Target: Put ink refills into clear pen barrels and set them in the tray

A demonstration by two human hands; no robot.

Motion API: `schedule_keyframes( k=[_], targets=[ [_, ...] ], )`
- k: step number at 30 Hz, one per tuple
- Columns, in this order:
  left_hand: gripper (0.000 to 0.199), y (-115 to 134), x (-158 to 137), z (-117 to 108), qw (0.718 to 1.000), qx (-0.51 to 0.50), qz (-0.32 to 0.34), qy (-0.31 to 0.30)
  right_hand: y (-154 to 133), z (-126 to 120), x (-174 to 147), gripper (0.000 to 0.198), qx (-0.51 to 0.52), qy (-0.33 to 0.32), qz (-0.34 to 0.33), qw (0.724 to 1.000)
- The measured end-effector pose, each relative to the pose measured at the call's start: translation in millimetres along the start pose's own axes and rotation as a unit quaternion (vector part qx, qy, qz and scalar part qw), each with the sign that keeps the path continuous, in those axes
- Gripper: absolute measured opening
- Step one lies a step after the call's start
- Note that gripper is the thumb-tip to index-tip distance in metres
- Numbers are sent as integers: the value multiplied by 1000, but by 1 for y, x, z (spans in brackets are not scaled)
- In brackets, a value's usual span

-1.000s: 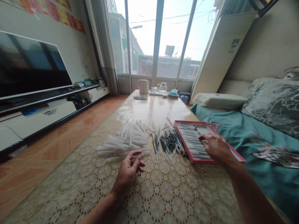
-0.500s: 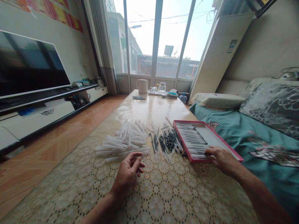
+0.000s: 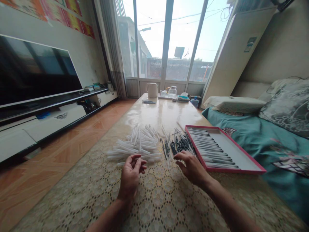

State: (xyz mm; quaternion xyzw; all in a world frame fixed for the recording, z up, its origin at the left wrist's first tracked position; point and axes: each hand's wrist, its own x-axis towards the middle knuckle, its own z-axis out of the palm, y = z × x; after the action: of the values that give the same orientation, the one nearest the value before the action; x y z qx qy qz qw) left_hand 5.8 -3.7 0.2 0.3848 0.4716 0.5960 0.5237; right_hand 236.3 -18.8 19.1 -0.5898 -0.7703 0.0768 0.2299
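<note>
My left hand [image 3: 132,170] is loosely curled, thumb against the fingers, at the near edge of a pile of white pen barrels [image 3: 135,145]. Whether something thin sits in its fingers is hidden. Over the near side of a heap of black pen caps and thin refills [image 3: 180,143] reaches my right hand [image 3: 190,166], its thumb and fingers apart and nothing seen in them. To its right lies a shallow pink-rimmed box [image 3: 243,148]. A row of white pens with black ends [image 3: 210,146] fills the box's left part.
The long table wears a patterned cover [image 3: 156,199]. At its far end stand a beige jug [image 3: 152,90], a glass pot [image 3: 172,91] and a tissue pack [image 3: 183,98]. A sofa with a teal cover [image 3: 253,135] borders the right side; a television [image 3: 36,69] is at left.
My right hand has left the pink box and moved left to the black caps. A pen now lies at the near end of the row. My left hand has barely moved.
</note>
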Motion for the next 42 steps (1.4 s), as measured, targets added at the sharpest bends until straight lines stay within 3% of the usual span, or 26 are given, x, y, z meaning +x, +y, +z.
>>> schedule_keyframes(
  k=[6, 13, 16, 21, 25, 29, 31, 35, 42],
  targets=[
    [31, -2, 8, -6, 997, -47, -38, 46, -29, 44, 32, 18, -22, 13, -17, 1000],
    [28, -2, 6, -4, 997, -48, -39, 36, -26, 40, 33, 11, -37, 36, -8, 999],
    [23, -2, 3, -1, 998, -37, -41, 7, -14, 22, 26, 12, 8, 49, 15, 999],
    [24, -3, -4, 5, 990, -22, -88, -106, -11, -2, 14, 7, 128, 67, 51, 988],
    [39, -3, -7, 6, 974, -69, -133, -170, -35, 6, 3, 6, 181, 42, 38, 982],
    [27, -3, -4, 4, 967, -114, -160, -160, -44, 20, 4, 7, 203, 12, 19, 979],
    [17, -3, -2, 4, 970, -129, -160, -128, -38, 22, 11, 11, 172, 2, 29, 985],
    [2, 0, -1, 6, 974, -150, -155, -66, -23, 25, 31, 12, -16, 12, 86, 996],
    [7, 4, -4, 6, 973, -169, -147, -47, -36, 36, 42, 12, -123, 7, 130, 984]
  ],
)
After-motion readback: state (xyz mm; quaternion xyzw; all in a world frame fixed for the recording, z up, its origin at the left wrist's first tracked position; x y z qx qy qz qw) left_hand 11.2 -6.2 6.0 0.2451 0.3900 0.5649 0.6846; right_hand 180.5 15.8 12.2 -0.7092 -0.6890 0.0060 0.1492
